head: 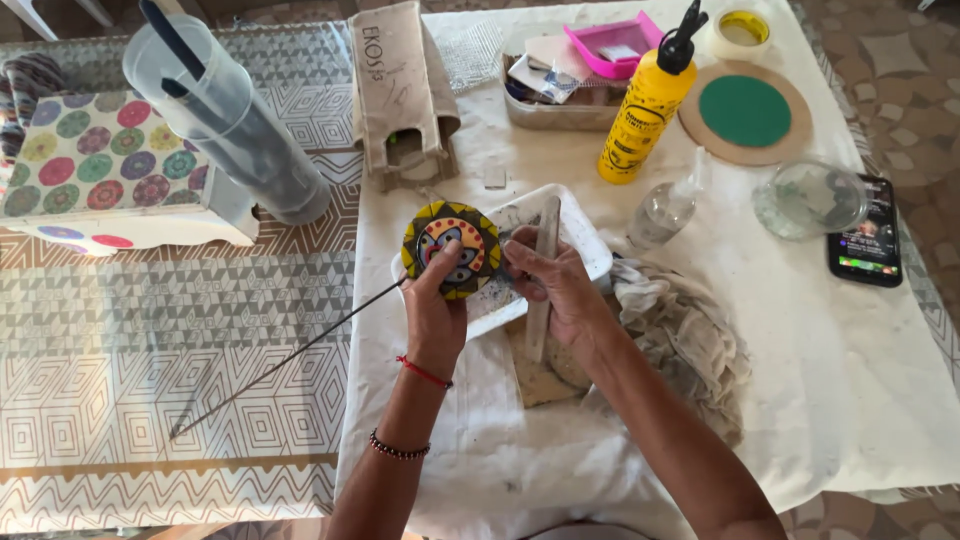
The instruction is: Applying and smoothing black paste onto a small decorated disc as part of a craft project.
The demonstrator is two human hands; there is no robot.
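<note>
Over the white tray (pixel 585 250) at mid-surface, both hands meet around a small round painted disc (pixel 452 248), yellow-rimmed with red, blue and black patterning. Left hand (pixel 435 315) is closed on the disc's lower edge, thumb up against its face, tilting the painted side toward the camera, likely so the detail can be seen while worked. A long thin dark rod (pixel 285 363) runs from the disc down and left across the patterned tablecloth (pixel 150 330); whether it is fixed to the disc cannot be told. Right hand (pixel 560 295) is curled shut around a flat pale stick (pixel 543 290), held upright, fingertips touching the disc's right edge, apparently steadying it.

White cloth (pixel 800 380) covers the surface under the work, probably to catch mess. A crumpled grey rag (pixel 680 335) lies just beside the right wrist. A yellow squeeze bottle (pixel 640 115) with a black nozzle stands near, beyond the tray. Further off: a round board with a green centre (pixel 745 112), a clear spray bottle (pixel 665 210), a smartphone (pixel 866 245), and a tall clear plastic jug (pixel 225 120) at left.
</note>
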